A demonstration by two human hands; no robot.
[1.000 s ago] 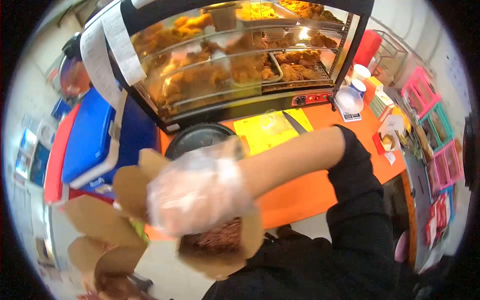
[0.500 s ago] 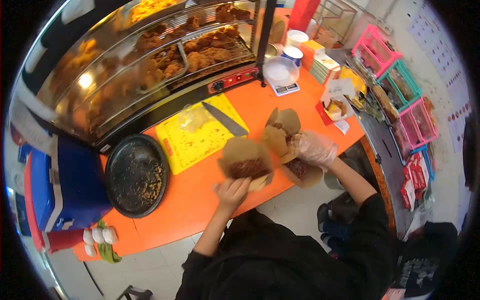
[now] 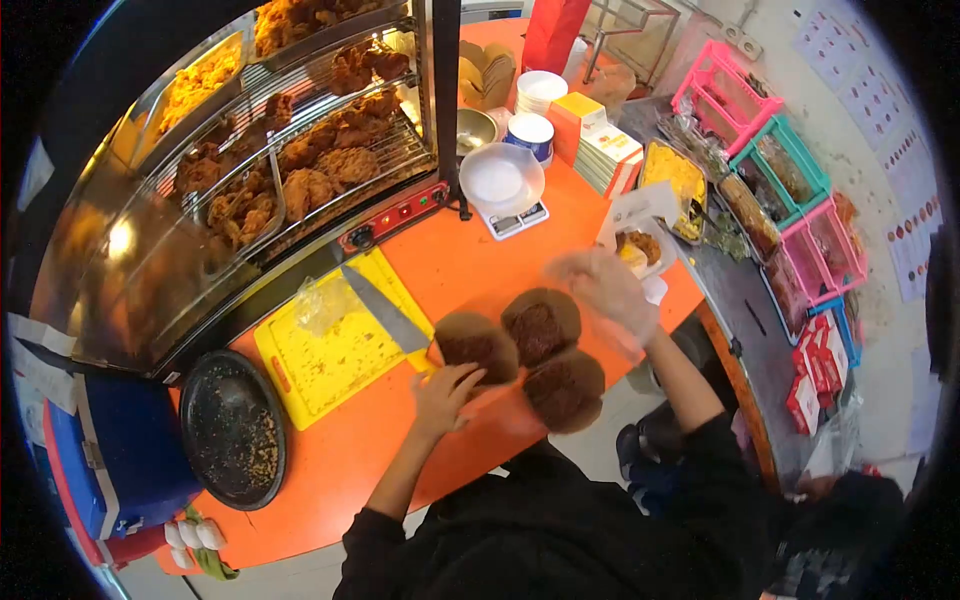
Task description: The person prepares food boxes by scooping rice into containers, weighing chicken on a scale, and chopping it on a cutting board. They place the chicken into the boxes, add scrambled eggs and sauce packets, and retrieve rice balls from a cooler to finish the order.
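Observation:
Three brown paper food boxes stand close together near the table's front edge, each with dark brown food inside. My bare left hand [image 3: 445, 398] has its fingers on the near left rim of the left box [image 3: 478, 345]. Beside that one are the rear box [image 3: 540, 325] and the front box [image 3: 565, 390]. My right hand [image 3: 612, 290], in a clear plastic glove, is above the table to the right of the boxes, blurred, fingers stretched out and holding nothing visible. Just beyond it sits an open white and red box [image 3: 640, 245] with fried food.
A knife [image 3: 385, 310] lies on the yellow cutting board [image 3: 330, 365]. Left of it is a black round tray [image 3: 232, 430] with crumbs. A heated cabinet [image 3: 350, 215] holds fried chicken. A scale [image 3: 520, 222] bears a clear bowl. Plastic baskets [image 3: 785, 165] line the right.
The left box, held in my left hand, has come down beside the others. My right hand has lifted off the boxes. The camera view has shifted.

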